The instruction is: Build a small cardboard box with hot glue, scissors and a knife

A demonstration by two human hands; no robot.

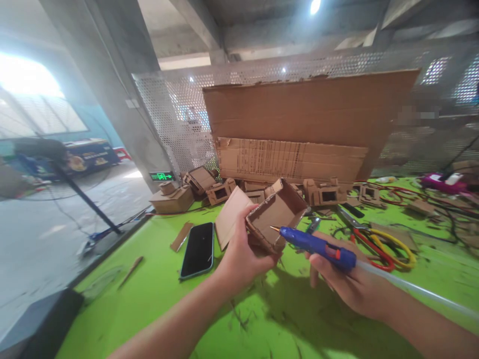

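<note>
My left hand (243, 249) is closed around the near left side of a small open cardboard box (279, 214), holding it tilted above the green table. A flat cardboard flap (232, 217) stands out to the left of the box; whether it is joined to the box I cannot tell. In my right hand (348, 281) is a blue glue gun (318, 245), gripped with the fingers wrapped round its body. A long clear glue stick (422, 289) runs out of its back end. The gun's metal tip lies in front of the box opening, near its lower rim.
A phone (198, 250) lies on the green table (149, 309), left of my hands. Scissors (374, 244) with red and yellow handles rest at the right. Several cardboard pieces (327, 193) line the back, before a large cardboard sheet (307, 114). A small stick (130, 272) lies at left.
</note>
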